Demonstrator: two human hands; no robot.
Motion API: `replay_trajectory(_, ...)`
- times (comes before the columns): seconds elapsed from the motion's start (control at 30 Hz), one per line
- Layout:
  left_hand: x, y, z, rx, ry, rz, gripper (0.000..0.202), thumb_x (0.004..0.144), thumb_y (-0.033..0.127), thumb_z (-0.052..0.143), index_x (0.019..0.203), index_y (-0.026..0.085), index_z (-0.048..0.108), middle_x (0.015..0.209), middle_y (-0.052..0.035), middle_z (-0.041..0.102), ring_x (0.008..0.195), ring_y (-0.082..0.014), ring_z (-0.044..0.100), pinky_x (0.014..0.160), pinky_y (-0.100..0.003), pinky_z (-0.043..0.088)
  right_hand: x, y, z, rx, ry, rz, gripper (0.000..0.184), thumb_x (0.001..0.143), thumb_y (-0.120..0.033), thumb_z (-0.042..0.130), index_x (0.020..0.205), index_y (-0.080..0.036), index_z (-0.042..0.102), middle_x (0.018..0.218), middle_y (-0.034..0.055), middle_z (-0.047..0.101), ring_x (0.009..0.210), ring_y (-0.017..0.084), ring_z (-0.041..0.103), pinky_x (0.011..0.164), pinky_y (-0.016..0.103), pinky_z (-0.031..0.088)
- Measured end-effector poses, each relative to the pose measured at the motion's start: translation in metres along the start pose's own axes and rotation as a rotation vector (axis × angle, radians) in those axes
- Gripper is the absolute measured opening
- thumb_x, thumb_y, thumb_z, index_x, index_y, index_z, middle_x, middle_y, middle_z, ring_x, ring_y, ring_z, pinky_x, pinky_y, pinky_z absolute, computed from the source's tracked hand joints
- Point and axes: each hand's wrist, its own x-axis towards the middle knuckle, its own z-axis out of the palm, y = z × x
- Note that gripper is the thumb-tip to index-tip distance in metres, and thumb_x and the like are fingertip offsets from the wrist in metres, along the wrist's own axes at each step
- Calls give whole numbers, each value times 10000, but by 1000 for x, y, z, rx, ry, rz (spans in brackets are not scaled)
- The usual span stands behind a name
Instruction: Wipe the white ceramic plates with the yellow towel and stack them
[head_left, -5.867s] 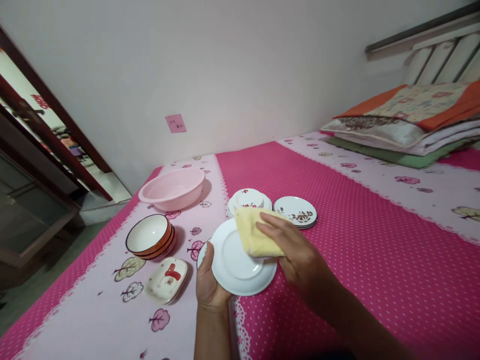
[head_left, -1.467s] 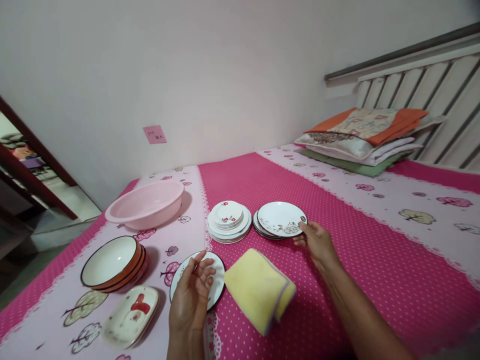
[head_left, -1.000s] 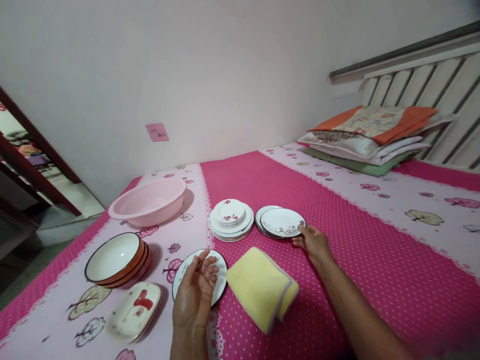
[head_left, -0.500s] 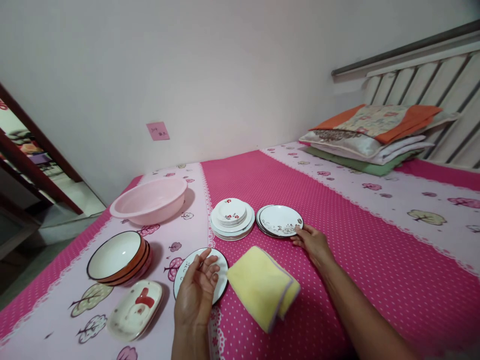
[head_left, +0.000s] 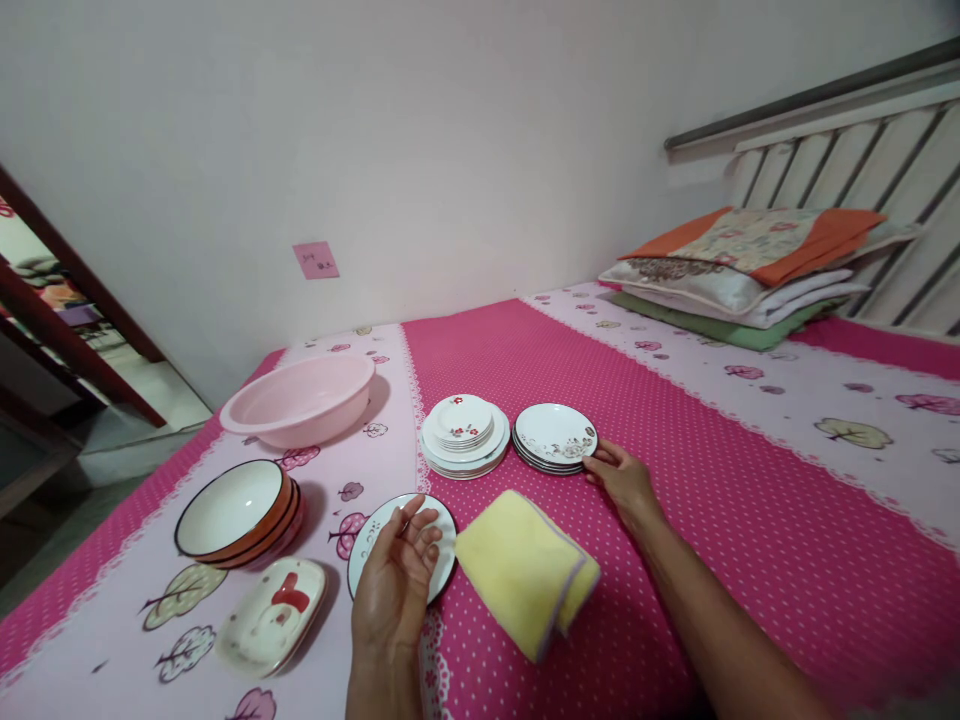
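Observation:
My right hand [head_left: 621, 481] rests on the pink bedspread with its fingertips against the right edge of a stack of dark-rimmed patterned plates [head_left: 554, 434]. My left hand [head_left: 396, 588] hovers palm up, fingers loosely curled and empty, over a dark-rimmed plate [head_left: 444, 520] lying flat. A folded yellow cloth [head_left: 526, 570] lies between my two hands. Left of the patterned plates stands a stack of white plates with red flowers [head_left: 464, 431].
A pink plastic basin [head_left: 298, 396] sits at the back left. Stacked orange bowls [head_left: 238, 508] and a small square dish with a red mark [head_left: 273, 614] lie near the bed's left edge. Folded bedding [head_left: 742, 265] is piled by the headboard at the right.
My right hand set the top patterned plate down and nudged it left, squaring it on its stack. The left hand stayed over the dark-rimmed plate. Earlier I was wiping a white plate with the cloth.

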Motion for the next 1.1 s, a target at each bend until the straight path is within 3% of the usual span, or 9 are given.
replay_trajectory(0.13, 0, -1, 1, 5, 1, 0, 241, 989, 175, 496, 1048, 76, 708, 821, -91, 742, 612, -126, 684, 551, -191, 554, 0, -1, 2, -72, 4, -24, 614, 677, -255, 810, 1263, -125, 680, 1157, 132, 758, 733, 164, 729, 556, 233, 610)
replay_trajectory(0.47, 0, -3, 2, 16, -9, -5, 239, 993, 172, 489, 1043, 78, 704, 815, -90, 745, 610, -129, 691, 545, -188, 552, -3, -7, 4, -162, 0, -40, 564, 735, -209, 748, 1293, -165, 685, 1252, 124, 735, 732, 156, 730, 540, 228, 609)
replay_trajectory(0.9, 1, -3, 2, 23, -3, -10, 239, 986, 173, 495, 1031, 80, 710, 812, -84, 741, 601, -122, 683, 542, -186, 542, 1, 5, 3, -127, 59, -61, 512, 762, -291, 769, 1249, -153, 693, 1167, 119, 742, 657, 138, 706, 530, 240, 624)
replay_trajectory(1.0, 1, -3, 3, 45, -36, 4, 240, 983, 188, 504, 1032, 80, 712, 819, -89, 742, 613, -122, 679, 555, -187, 535, 0, 10, 2, -93, 87, -57, 533, 790, -294, 746, 1289, -132, 652, 1182, 138, 727, 677, 144, 718, 564, 251, 638)
replay_trajectory(1.1, -1, -7, 3, 98, -145, 21, 230, 953, 248, 578, 1032, 80, 714, 811, -93, 737, 631, -129, 670, 583, -197, 529, -4, 13, 0, -63, 106, -49, 521, 833, -279, 708, 1323, -130, 614, 1158, 128, 729, 699, 138, 730, 635, 253, 647)
